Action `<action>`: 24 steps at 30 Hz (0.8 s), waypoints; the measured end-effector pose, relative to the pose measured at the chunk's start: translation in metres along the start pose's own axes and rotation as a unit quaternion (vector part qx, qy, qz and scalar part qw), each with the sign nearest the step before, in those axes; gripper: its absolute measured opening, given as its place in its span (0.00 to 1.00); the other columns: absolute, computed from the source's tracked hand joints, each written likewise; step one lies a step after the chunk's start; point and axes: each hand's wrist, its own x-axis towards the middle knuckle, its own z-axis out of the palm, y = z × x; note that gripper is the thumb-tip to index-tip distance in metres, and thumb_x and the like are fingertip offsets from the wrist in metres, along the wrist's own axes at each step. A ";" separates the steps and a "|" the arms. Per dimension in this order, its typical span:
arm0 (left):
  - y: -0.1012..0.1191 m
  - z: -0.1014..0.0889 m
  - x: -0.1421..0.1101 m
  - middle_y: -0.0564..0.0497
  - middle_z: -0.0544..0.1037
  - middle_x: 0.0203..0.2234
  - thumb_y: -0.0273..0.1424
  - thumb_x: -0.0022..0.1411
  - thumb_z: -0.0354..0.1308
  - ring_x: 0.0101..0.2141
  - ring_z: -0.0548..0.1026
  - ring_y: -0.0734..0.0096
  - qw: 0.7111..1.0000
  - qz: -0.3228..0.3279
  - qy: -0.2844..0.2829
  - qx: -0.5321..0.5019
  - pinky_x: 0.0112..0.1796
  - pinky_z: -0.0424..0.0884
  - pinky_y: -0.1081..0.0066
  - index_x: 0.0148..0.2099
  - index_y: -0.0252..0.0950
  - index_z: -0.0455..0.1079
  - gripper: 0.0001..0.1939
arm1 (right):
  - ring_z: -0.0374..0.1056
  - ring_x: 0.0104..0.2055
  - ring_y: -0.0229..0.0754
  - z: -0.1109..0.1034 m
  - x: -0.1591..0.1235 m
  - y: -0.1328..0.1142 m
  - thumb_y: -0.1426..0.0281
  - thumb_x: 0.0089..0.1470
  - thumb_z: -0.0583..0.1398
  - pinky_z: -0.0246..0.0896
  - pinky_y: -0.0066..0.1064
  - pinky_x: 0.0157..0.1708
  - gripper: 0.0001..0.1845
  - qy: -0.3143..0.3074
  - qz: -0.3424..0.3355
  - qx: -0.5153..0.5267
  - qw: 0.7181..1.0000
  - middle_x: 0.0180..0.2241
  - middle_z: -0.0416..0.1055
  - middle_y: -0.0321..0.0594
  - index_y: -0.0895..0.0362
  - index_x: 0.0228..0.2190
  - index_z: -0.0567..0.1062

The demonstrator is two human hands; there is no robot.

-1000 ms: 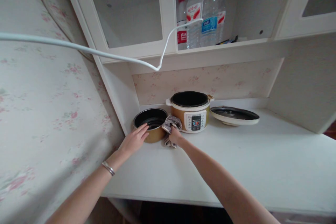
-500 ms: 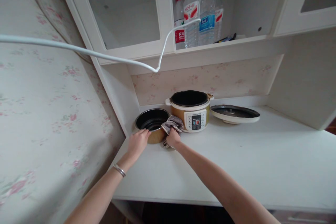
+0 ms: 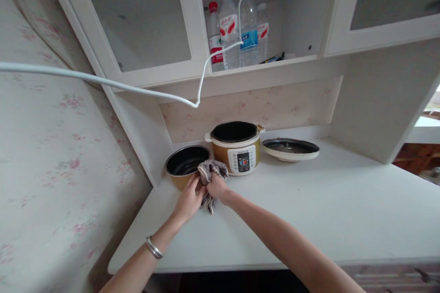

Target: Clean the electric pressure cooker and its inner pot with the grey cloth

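Observation:
A grey patterned cloth (image 3: 212, 170) is bunched in my right hand (image 3: 219, 187), one end hanging toward the counter. My left hand (image 3: 189, 199) is at the cloth's left side, its bent fingers and thumb closing on the fabric close to my right hand; its fingertips are partly hidden. Just behind my left hand sits a round inner pot (image 3: 182, 167), black inside and gold outside, its front partly covered by hand and cloth. A gold and white electric cooker (image 3: 237, 153) stands uncovered to the right of the pot.
An upturned lid (image 3: 290, 150) lies right of the cooker on the white counter (image 3: 326, 210). Above is a white cabinet with several plastic bottles (image 3: 229, 39). A white cable (image 3: 137, 88) hangs across the upper left, in front of the cabinet. Flowered wall (image 3: 51, 160) on the left.
My left hand has left the pot's front rim and come down and across to the cloth beside my right hand. The cloth is now more gathered. The view has shifted right.

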 end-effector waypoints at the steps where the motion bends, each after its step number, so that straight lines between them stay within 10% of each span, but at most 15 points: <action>1: 0.005 0.005 -0.003 0.40 0.62 0.59 0.39 0.61 0.54 0.60 0.58 0.55 0.997 -0.031 -0.006 -0.076 0.58 0.55 0.59 0.59 0.35 0.62 0.26 | 0.69 0.43 0.43 -0.009 -0.004 -0.003 0.75 0.45 0.56 0.65 0.31 0.41 0.22 -0.018 -0.001 0.017 1.000 0.41 0.73 0.42 0.55 0.45 0.70; 6: 0.055 0.015 -0.011 0.44 0.69 0.55 0.43 0.58 0.58 0.53 0.69 0.57 0.901 -0.143 -0.074 -0.403 0.54 0.63 0.60 0.61 0.41 0.59 0.30 | 0.70 0.36 0.41 -0.064 -0.023 -0.020 0.70 0.47 0.58 0.66 0.30 0.35 0.19 -0.154 0.041 0.117 0.980 0.34 0.73 0.38 0.55 0.44 0.71; 11: 0.103 0.023 -0.001 0.45 0.74 0.49 0.43 0.57 0.60 0.44 0.75 0.59 0.815 -0.197 -0.169 -0.517 0.43 0.72 0.63 0.58 0.42 0.61 0.29 | 0.70 0.34 0.42 -0.127 -0.044 -0.031 0.45 0.54 0.51 0.68 0.37 0.33 0.29 -0.279 0.081 0.173 0.941 0.42 0.72 0.42 0.51 0.48 0.70; 17: 0.127 0.048 0.029 0.44 0.79 0.37 0.30 0.49 0.65 0.35 0.78 0.59 0.845 -0.205 -0.182 -0.459 0.35 0.73 0.66 0.50 0.35 0.69 0.25 | 0.70 0.35 0.39 -0.188 -0.051 -0.024 0.44 0.57 0.46 0.69 0.38 0.38 0.35 -0.287 0.092 0.314 0.900 0.58 0.60 0.45 0.54 0.54 0.66; 24: 0.167 0.005 0.121 0.47 0.78 0.24 0.31 0.47 0.62 0.26 0.77 0.61 0.895 -0.212 -0.125 -0.372 0.29 0.73 0.66 0.39 0.32 0.72 0.15 | 0.71 0.37 0.40 -0.253 -0.075 0.052 0.52 0.57 0.54 0.67 0.33 0.36 0.24 -0.019 0.107 0.368 0.923 0.53 0.66 0.47 0.57 0.44 0.73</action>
